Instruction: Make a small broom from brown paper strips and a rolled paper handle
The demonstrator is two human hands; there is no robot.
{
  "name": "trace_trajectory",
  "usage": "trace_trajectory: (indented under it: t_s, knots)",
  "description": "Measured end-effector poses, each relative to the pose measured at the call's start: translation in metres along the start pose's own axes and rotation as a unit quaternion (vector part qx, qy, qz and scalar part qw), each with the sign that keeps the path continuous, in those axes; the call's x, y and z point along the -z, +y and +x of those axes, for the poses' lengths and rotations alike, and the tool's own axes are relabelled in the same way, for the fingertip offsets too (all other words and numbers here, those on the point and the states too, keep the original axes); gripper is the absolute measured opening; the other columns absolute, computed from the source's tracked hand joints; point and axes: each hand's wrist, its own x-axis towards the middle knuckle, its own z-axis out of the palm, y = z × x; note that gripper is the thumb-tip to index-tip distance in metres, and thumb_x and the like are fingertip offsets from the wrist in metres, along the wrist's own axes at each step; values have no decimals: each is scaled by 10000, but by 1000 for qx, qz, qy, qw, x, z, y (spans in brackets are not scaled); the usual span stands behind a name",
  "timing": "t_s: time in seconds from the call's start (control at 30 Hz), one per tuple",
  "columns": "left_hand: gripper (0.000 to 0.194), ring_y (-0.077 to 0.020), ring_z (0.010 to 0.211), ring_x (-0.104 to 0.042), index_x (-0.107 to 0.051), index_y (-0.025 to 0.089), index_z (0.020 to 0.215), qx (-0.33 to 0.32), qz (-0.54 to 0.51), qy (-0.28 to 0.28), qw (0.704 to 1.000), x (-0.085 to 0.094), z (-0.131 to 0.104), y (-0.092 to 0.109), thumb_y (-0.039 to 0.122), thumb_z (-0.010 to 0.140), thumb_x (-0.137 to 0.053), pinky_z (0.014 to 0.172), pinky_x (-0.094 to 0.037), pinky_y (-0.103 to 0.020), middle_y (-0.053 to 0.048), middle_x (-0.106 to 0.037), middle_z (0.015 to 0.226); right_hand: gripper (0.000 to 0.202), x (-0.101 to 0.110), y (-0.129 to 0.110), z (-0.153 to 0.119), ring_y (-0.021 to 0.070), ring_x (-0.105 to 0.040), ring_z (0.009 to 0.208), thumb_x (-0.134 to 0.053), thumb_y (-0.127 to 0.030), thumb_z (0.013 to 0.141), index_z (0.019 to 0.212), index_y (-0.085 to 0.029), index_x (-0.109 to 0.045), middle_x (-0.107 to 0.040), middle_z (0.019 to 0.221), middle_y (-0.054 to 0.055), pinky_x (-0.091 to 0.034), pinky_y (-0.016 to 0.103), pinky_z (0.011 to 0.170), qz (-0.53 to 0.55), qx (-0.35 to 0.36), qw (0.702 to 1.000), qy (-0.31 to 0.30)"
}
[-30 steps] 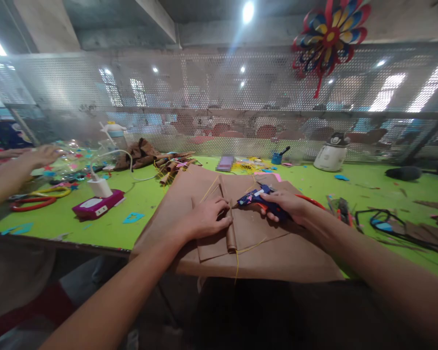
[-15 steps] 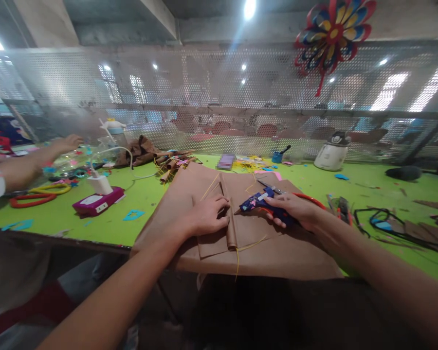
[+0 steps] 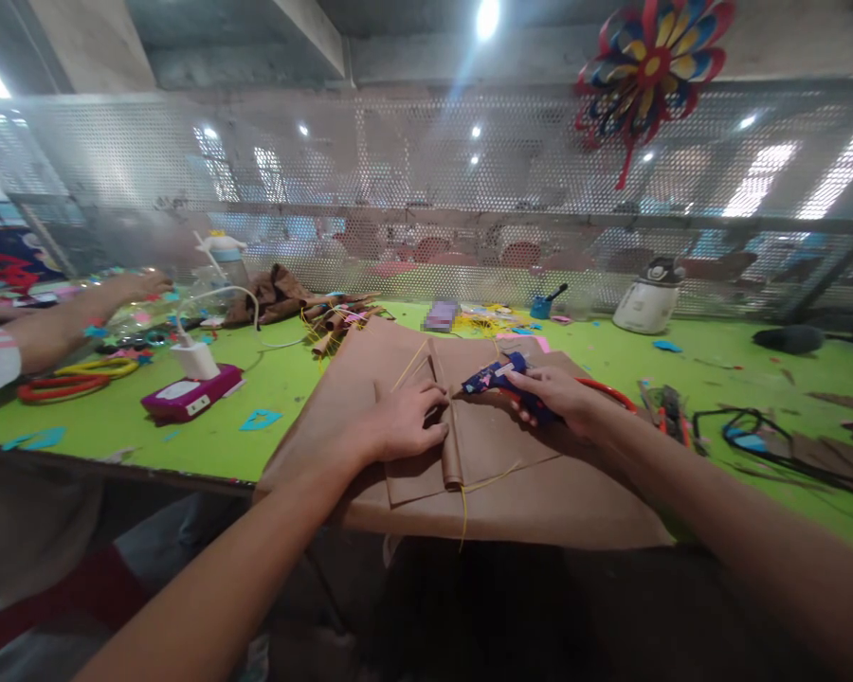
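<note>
In the head view, a rolled brown paper tube (image 3: 453,460) lies on a larger brown paper sheet (image 3: 540,516). Yellow string (image 3: 462,521) trails out of the tube's near end. My left hand (image 3: 407,421) is closed at the tube's left side, with thumb and fingers pressing on it. A dark blue hot glue gun (image 3: 496,374) with stickers is gripped in my right hand (image 3: 558,396). Its nozzle points left, at the tube's right side near my left fingertips; whether it touches cannot be seen. Orange-red scissor handles (image 3: 611,390) lie partly behind my right hand.
A purple power strip (image 3: 191,388) with a white plug sits left on the green table (image 3: 313,367). Brown paper rolls (image 3: 341,325) and a white bottle (image 3: 646,301) stand behind. Pliers (image 3: 672,412) lie right. Another person's arm (image 3: 71,327) reaches in from the left.
My right hand has moved slightly left and up, bringing the glue gun's nozzle closer to the tube. My left hand stays put. The other person's arm has shifted slightly right.
</note>
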Motion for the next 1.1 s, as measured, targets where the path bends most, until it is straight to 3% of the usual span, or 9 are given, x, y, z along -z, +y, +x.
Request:
trace_trajectory:
  t_s: [0.5,0.63,0.73,0.87,1.1]
  knots:
    - [323,-239,1142,-503,-571,177,1096,-2,-13,16,1000,-2,-1,-2,325,819,-497,1002,-379,-381,-102,-513,1276,409,4,2,-33,82,-472,420,-565,-529,808,660,-148,-551,-530,525,-5,-367,215,406,-52,9,998,-40]
    - [329,-239,1137,-506,-569,169,1104,-7,-13,14,1000,-3,-1,-3,323,823,-497,996,-384,-379,-108,-522,1259,409,1,1,-28,80,-463,415,-570,-528,804,648,-152,-539,-515,505,-10,-368,211,404,-31,5,999,-34]
    - [333,-242,1121,-515,-568,172,1111,-6,-11,19,1000,-4,0,-3,321,822,-500,987,-390,-387,-106,-541,1231,383,-3,-2,-18,79,-460,415,-619,-521,765,683,-153,-551,-530,534,-13,-376,216,406,-2,10,1000,5]
    - [342,-249,1118,-515,-569,166,1111,-1,-10,13,1000,-3,0,-3,334,820,-502,984,-394,-389,-108,-544,1224,394,-5,-4,-9,81,-466,409,-620,-525,757,658,-152,-543,-544,530,-2,-368,218,399,-26,24,999,30]
    - [325,-253,1129,-509,-565,153,1096,-12,-12,11,1000,-3,1,-2,325,830,-488,986,-388,-387,-119,-543,1215,412,-1,2,-22,74,-469,420,-578,-533,791,640,-154,-525,-526,533,-8,-369,206,412,-48,14,999,-7]
